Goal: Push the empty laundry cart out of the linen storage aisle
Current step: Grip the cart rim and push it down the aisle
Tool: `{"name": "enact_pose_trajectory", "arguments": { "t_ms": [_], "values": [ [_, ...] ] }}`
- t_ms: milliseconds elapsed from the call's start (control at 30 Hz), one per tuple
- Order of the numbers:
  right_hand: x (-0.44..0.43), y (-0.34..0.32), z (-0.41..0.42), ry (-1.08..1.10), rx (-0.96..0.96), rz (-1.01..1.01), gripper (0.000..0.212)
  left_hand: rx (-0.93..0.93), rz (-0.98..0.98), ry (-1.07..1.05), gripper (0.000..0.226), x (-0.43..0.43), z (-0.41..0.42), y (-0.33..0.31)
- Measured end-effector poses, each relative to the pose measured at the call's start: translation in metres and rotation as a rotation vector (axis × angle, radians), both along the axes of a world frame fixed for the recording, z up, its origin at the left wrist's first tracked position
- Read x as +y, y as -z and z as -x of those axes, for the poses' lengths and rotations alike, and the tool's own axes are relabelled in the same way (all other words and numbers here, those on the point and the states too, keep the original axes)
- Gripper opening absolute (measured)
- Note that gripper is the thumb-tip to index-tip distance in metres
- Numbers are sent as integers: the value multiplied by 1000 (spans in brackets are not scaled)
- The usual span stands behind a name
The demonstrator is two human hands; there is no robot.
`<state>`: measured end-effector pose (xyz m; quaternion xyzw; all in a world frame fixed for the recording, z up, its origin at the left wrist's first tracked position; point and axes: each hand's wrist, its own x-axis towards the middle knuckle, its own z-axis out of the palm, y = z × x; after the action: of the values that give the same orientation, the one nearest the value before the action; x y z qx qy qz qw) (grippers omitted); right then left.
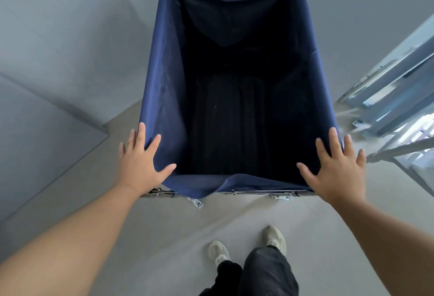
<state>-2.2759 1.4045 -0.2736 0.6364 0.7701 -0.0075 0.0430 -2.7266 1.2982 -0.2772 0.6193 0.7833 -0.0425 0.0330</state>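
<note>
A laundry cart (162, 89) with a dark blue fabric liner fills the middle of the view, seen from above. Its inside is dark and holds nothing. A metal frame with clips runs along the near edge under the fabric. My left hand (141, 162) lies flat with fingers spread on the near left corner of the cart's rim. My right hand (338, 169) lies flat with fingers spread on the near right corner. Neither hand is curled around the rim.
A grey wall (58, 49) runs close along the cart's left side, with a jutting grey panel corner (47, 136) at lower left. Metal shelving (394, 98) stands close on the right. My two feet (246, 246) stand on the light grey floor behind the cart.
</note>
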Motion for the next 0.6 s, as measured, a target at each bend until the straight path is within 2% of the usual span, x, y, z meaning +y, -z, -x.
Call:
{"name": "enact_pose_trajectory", "arguments": {
  "t_ms": [167, 300, 600],
  "values": [
    [0, 2, 20, 23, 3, -6, 83, -11, 2, 6, 92, 10, 20, -3],
    [4, 3, 37, 43, 16, -17, 75, -7, 8, 18, 91, 22, 38, -4],
    [20, 1, 74, 84, 21, -10, 79, 12, 27, 52, 92, 58, 77, -3]
  ]
}}
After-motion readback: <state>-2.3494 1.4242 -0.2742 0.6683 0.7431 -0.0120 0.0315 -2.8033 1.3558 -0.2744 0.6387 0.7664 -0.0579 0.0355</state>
